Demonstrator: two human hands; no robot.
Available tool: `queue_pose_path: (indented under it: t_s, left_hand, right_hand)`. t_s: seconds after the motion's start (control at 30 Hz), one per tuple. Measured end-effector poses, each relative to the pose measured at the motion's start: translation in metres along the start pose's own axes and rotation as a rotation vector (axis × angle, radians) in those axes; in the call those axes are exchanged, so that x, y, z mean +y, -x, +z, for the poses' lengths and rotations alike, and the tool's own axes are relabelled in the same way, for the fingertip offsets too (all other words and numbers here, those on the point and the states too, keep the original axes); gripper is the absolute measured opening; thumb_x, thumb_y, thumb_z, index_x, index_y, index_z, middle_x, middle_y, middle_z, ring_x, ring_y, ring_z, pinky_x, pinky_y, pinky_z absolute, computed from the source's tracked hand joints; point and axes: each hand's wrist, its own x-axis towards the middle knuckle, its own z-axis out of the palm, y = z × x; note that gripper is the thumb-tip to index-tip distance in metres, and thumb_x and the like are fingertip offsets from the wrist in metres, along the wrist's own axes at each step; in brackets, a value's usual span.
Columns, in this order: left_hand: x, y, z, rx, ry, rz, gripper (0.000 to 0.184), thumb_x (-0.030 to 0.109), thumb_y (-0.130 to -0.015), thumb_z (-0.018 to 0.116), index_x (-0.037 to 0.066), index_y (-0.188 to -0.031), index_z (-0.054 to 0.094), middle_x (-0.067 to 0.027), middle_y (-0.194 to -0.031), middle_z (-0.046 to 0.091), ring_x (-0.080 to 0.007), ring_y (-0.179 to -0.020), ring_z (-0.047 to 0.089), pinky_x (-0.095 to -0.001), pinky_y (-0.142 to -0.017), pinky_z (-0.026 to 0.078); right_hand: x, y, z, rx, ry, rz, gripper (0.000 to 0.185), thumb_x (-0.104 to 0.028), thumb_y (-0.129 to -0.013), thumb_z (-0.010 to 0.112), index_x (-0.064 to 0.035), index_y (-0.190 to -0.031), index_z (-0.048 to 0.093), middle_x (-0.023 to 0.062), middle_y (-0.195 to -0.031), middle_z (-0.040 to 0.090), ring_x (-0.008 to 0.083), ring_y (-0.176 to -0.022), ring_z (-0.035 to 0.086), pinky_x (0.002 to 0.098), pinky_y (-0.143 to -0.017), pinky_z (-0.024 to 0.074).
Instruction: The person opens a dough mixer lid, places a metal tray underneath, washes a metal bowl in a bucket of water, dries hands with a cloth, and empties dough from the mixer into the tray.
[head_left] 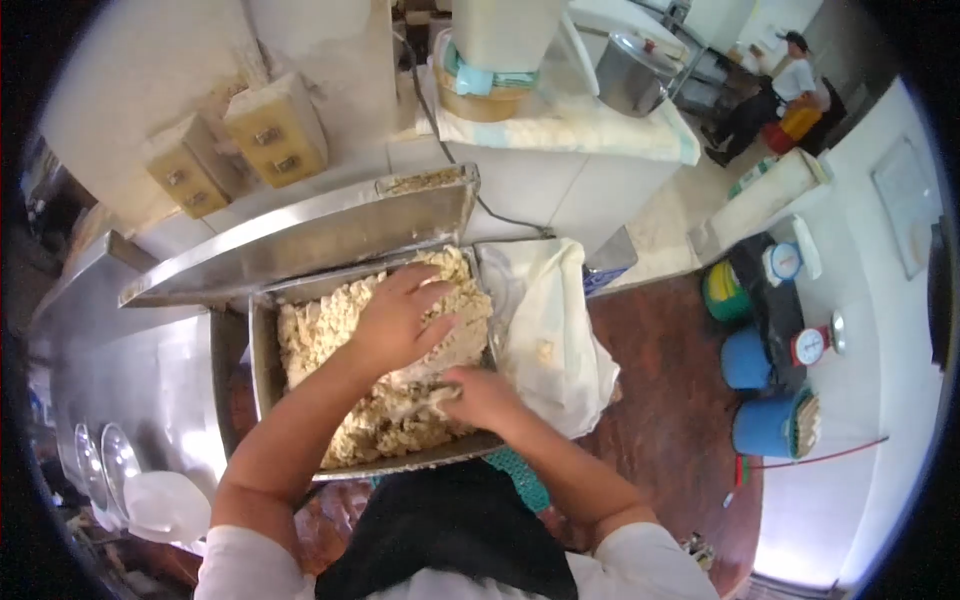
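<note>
A deep metal bin [265,350] stands before me, full of pale, crumbly dough [330,325]. Its long metal lid [320,240] is tilted up along the far side. My left hand [400,318] lies over the middle of the dough with its fingers spread, touching the surface. Near the bin's right front corner, my right hand [485,400] has its fingers curled into the dough, with a lump at the fingertips. The dough partly hides those fingertips.
A white cloth [545,340] hangs at the bin's right. On the left is a steel table [150,380]. Blue buckets [765,430] and a red scale [810,346] line the right wall. A large pot [635,75] stands on the back counter; a person [780,95] is beyond.
</note>
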Motion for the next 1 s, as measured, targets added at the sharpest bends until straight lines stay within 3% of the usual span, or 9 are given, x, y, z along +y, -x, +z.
queue_pose_path:
  t_s: [0.1, 0.2, 0.27, 0.33, 0.43, 0.63, 0.77, 0.9, 1.0]
  left_hand:
    - [-0.028, -0.029, 0.057, -0.167, -0.048, -0.018, 0.048, 0.036, -0.085, 0.06, 0.006, -0.123, 0.057, -0.0197, -0.131, 0.05, -0.0396, -0.124, 0.045, -0.0491, -0.105, 0.034]
    - [-0.046, -0.04, 0.086, -0.32, -0.206, -0.06, 0.049, 0.036, -0.088, 0.053, 0.007, -0.128, 0.054, -0.0171, -0.141, 0.043, -0.0371, -0.132, 0.036, -0.047, -0.111, 0.027]
    - [-0.048, -0.029, 0.094, -0.383, -0.319, -0.058, 0.051, 0.033, -0.087, 0.054, 0.007, -0.131, 0.051, -0.0165, -0.143, 0.04, -0.0358, -0.134, 0.033, -0.0449, -0.114, 0.022]
    - [-0.059, -0.016, 0.106, -0.313, -0.255, -0.112, 0.048, 0.034, -0.088, 0.05, 0.007, -0.127, 0.052, -0.0137, -0.136, 0.045, -0.0331, -0.129, 0.038, -0.0442, -0.109, 0.026]
    - [-0.051, -0.012, 0.082, -0.401, -0.241, -0.285, 0.043, 0.035, -0.089, 0.048, 0.006, -0.12, 0.055, -0.0131, -0.127, 0.05, -0.0313, -0.119, 0.046, -0.0442, -0.102, 0.032]
    - [-0.035, 0.028, 0.063, -0.543, -0.293, -0.363, 0.04, 0.037, -0.093, 0.04, 0.007, -0.109, 0.061, -0.0144, -0.11, 0.059, -0.0283, -0.106, 0.056, -0.044, -0.094, 0.038]
    - [-0.025, 0.066, 0.063, -0.52, -0.253, -0.343, 0.044, 0.039, -0.096, 0.037, 0.006, -0.115, 0.059, -0.0163, -0.115, 0.057, -0.0277, -0.11, 0.054, -0.0439, -0.097, 0.038]
    - [-0.021, 0.107, 0.067, -0.431, -0.115, -0.333, 0.044, 0.037, -0.095, 0.041, 0.004, -0.12, 0.056, -0.0175, -0.121, 0.055, -0.0306, -0.118, 0.05, -0.0459, -0.103, 0.035]
    - [-0.011, 0.13, 0.072, -0.56, -0.209, -0.316, 0.041, 0.035, -0.094, 0.044, 0.004, -0.118, 0.057, -0.018, -0.125, 0.053, -0.0346, -0.119, 0.049, -0.0464, -0.105, 0.032]
  right_hand:
    - [0.004, -0.014, 0.007, 0.172, -0.087, -0.047, 0.037, -0.027, -0.08, 0.068, -0.0089, -0.112, 0.063, 0.0171, -0.11, 0.062, 0.0373, -0.105, 0.057, 0.0414, -0.092, 0.0459]
    - [-0.014, -0.021, -0.032, 0.468, 0.136, -0.14, 0.038, -0.026, -0.08, 0.067, -0.0093, -0.114, 0.061, 0.0153, -0.123, 0.056, 0.0368, -0.111, 0.054, 0.0435, -0.092, 0.0455]
    - [-0.001, -0.047, -0.036, 0.528, 0.197, -0.206, 0.055, -0.026, -0.079, 0.067, -0.004, -0.127, 0.05, 0.0175, -0.136, 0.045, 0.0385, -0.121, 0.046, 0.0457, -0.098, 0.0411]
    - [0.007, -0.068, -0.028, 0.534, 0.158, -0.192, 0.067, -0.029, -0.077, 0.068, -0.001, -0.133, 0.044, 0.0199, -0.139, 0.041, 0.0392, -0.126, 0.042, 0.0458, -0.103, 0.038]
    - [0.004, -0.081, -0.013, 0.443, 0.16, -0.05, 0.081, -0.028, -0.073, 0.069, 0.0012, -0.139, 0.032, 0.0217, -0.139, 0.039, 0.0387, -0.129, 0.038, 0.0465, -0.105, 0.036]
    - [-0.001, -0.077, 0.018, 0.315, 0.154, 0.018, 0.081, -0.026, -0.072, 0.068, -0.0002, -0.139, 0.031, 0.0256, -0.14, 0.036, 0.0418, -0.126, 0.04, 0.0491, -0.104, 0.036]
    - [0.002, -0.059, 0.053, 0.218, 0.14, 0.135, 0.085, -0.02, -0.07, 0.071, -0.0034, -0.141, 0.026, 0.0276, -0.146, 0.024, 0.0469, -0.127, 0.038, 0.0501, -0.101, 0.0399]
    - [0.01, -0.041, 0.079, 0.175, 0.126, 0.137, 0.099, -0.016, -0.066, 0.074, -0.0023, -0.145, 0.017, 0.029, -0.147, 0.023, 0.0474, -0.123, 0.042, 0.0484, -0.1, 0.0415]
    - [-0.014, -0.021, 0.06, -0.041, 0.122, 0.272, 0.099, -0.018, -0.066, 0.073, -0.0008, -0.146, 0.015, 0.0314, -0.146, 0.025, 0.0462, -0.123, 0.044, 0.0464, -0.099, 0.0435]
